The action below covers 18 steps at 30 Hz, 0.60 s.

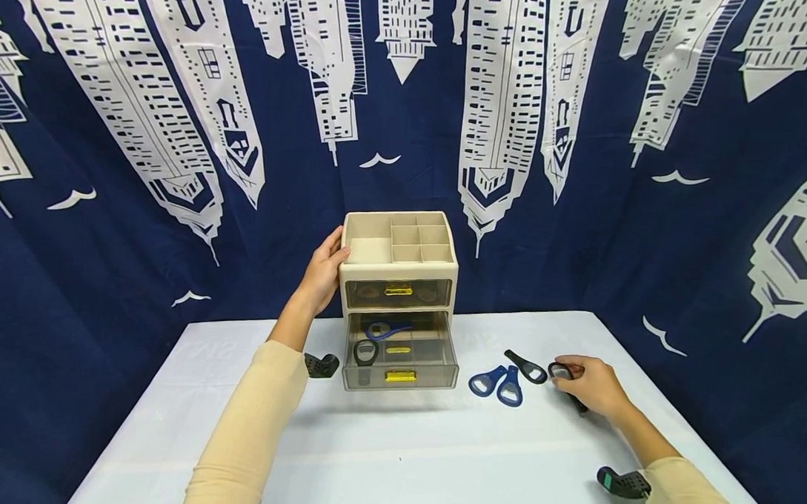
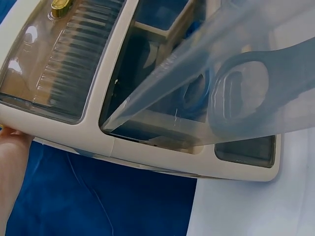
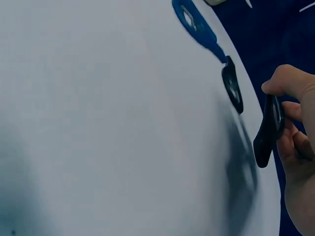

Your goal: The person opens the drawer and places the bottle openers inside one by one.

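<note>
A beige desktop drawer organizer (image 1: pixel 399 267) stands at the back of the table. My left hand (image 1: pixel 324 268) grips its upper left edge, thumb over the rim and fingers along the side. Below, a clear drawer (image 1: pixel 400 378) is pulled out, with a blue bottle opener (image 1: pixel 377 330) and a black bottle opener (image 1: pixel 365 351) inside. At the right, my right hand (image 1: pixel 592 385) pinches another black bottle opener (image 3: pixel 268 132) between thumb and fingers, its handle pointing down and toward me. Just left of that hand lie a black bottle opener (image 1: pixel 533 371) and two blue bottle openers (image 1: pixel 483 384).
A closed upper drawer (image 1: pixel 399 292) with a yellow handle sits above the pulled-out one. The organizer's top has several small compartments (image 1: pixel 420 238). A dark blue curtain (image 1: pixel 406 185) with white building prints hangs behind the white table (image 1: pixel 396 459).
</note>
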Each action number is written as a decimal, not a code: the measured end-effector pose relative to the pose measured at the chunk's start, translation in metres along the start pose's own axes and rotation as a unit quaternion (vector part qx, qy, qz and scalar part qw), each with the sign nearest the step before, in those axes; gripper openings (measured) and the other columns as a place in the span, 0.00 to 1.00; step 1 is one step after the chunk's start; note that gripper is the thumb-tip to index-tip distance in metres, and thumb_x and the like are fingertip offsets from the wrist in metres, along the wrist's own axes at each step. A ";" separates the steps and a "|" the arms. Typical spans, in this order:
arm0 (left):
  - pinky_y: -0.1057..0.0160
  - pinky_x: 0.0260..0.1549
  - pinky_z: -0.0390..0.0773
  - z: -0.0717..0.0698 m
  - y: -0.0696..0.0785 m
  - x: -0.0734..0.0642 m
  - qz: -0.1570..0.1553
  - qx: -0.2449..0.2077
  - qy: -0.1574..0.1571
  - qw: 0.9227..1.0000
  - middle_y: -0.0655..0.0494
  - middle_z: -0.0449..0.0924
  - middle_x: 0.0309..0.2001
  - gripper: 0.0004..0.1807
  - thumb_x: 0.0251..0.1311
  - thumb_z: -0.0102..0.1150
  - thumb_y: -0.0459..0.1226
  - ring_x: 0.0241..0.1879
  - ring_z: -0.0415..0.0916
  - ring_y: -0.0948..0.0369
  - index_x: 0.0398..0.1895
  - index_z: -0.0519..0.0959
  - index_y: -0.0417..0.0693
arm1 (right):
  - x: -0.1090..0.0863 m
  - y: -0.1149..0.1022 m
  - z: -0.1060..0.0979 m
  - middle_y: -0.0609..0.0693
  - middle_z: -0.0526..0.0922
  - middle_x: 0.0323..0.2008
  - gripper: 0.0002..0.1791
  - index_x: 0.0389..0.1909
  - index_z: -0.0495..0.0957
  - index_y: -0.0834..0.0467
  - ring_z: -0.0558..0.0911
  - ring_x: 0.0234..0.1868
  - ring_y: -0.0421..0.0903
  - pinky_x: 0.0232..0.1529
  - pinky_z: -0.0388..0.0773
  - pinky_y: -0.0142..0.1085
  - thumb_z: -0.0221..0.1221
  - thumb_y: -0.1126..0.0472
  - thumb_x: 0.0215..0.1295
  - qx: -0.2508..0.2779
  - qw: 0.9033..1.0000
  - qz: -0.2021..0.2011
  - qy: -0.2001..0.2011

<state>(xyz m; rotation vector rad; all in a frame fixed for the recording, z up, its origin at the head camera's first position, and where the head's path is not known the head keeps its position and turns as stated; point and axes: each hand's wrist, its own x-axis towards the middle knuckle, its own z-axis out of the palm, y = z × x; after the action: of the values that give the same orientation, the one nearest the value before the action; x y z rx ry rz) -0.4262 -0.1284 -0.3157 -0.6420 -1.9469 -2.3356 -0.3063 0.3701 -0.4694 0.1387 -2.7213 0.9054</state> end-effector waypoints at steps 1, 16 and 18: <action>0.49 0.74 0.53 0.000 0.000 0.000 -0.001 0.000 0.001 1.000 0.50 0.40 0.83 0.34 0.83 0.39 0.33 0.80 0.44 0.55 0.85 0.41 0.46 | 0.001 -0.003 -0.001 0.64 0.87 0.46 0.25 0.53 0.84 0.70 0.84 0.46 0.59 0.42 0.81 0.42 0.74 0.62 0.57 0.009 1.000 -0.004 0.003; 0.50 0.74 0.53 0.000 0.000 -0.001 0.000 0.005 0.001 1.000 0.49 0.41 0.83 0.34 0.83 0.39 0.33 0.80 0.44 0.55 0.85 0.41 0.46 | 0.025 -0.053 -0.003 0.63 0.85 0.51 0.26 0.58 0.82 0.69 0.85 0.51 0.63 0.42 0.82 0.36 0.72 0.65 0.59 0.061 0.997 -0.055 0.008; 0.50 0.74 0.52 0.000 0.000 -0.001 0.001 0.005 0.000 1.000 0.49 0.40 0.83 0.34 0.83 0.39 0.33 0.80 0.43 0.55 0.85 0.41 0.46 | 0.027 -0.058 -0.003 0.63 0.84 0.51 0.25 0.58 0.82 0.69 0.85 0.51 0.63 0.44 0.83 0.40 0.72 0.65 0.59 0.063 0.996 -0.063 0.010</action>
<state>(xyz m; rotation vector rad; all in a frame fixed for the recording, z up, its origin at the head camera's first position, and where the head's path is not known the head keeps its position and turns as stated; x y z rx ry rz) -0.4258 -0.1290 -0.3157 -0.6414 -1.9549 -2.3241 -0.3219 0.3253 -0.4261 0.3205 -2.6034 1.0342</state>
